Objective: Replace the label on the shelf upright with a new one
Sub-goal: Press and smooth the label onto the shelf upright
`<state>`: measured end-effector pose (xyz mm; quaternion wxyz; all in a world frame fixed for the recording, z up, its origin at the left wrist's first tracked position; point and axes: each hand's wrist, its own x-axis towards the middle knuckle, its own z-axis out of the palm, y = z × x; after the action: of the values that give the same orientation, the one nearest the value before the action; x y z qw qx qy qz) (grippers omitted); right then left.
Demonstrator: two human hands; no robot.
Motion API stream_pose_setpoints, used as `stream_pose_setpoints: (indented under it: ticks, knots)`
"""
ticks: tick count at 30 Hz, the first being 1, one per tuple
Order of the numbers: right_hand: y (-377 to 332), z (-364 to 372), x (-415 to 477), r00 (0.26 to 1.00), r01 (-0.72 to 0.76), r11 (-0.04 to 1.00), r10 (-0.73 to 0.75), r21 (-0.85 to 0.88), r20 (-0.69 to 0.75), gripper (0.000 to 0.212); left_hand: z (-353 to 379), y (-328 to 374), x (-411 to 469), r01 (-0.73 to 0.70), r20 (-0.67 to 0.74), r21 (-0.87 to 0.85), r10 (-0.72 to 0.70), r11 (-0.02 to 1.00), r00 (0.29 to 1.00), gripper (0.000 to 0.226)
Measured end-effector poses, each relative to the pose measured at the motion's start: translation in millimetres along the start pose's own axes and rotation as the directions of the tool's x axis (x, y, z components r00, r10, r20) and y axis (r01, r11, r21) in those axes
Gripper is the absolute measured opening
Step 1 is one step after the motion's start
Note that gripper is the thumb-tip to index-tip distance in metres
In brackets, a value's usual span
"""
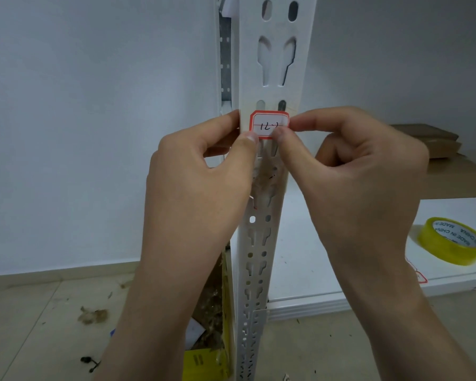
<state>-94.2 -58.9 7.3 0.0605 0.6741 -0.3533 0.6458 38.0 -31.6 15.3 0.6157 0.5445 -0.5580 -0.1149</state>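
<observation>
A white slotted shelf upright [279, 64] runs up the middle of the view. On its face sits a small white label [269, 123] with a red border and handwritten marks. My left hand [201, 188] grips the upright's left edge, its thumb tip pressed on the label's lower left corner. My right hand [355, 171] pinches the label's right edge and lower right corner with thumb and forefinger. Clear tape appears to cover the upright around the label. Below the label, torn paper residue [267, 177] clings to the upright.
A roll of yellowish clear tape [451, 240] lies on the white shelf board [327, 270] at the right. Brown cardboard boxes [448, 163] are stacked behind it. A yellow box [204, 361] and scattered debris lie on the tiled floor at the lower left.
</observation>
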Motion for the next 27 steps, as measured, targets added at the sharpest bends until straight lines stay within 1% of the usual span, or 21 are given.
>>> stream_pose_setpoints:
  ticks: [4, 27]
  knots:
    - [-1.0, 1.6, 0.2, 1.000, -0.004, 1.000, 0.004, -0.010, -0.014, 0.009, -0.3, 0.0, -0.2, 0.003, 0.005, 0.005, -0.003, 1.000, 1.000, 0.029]
    - [-4.9, 4.2, -1.6, 1.000, 0.005, 1.000, -0.005, 0.023, -0.004, 0.011, -0.6, 1.5, 1.1, 0.010, -0.015, -0.003, -0.010, 1.000, 1.000, 0.031]
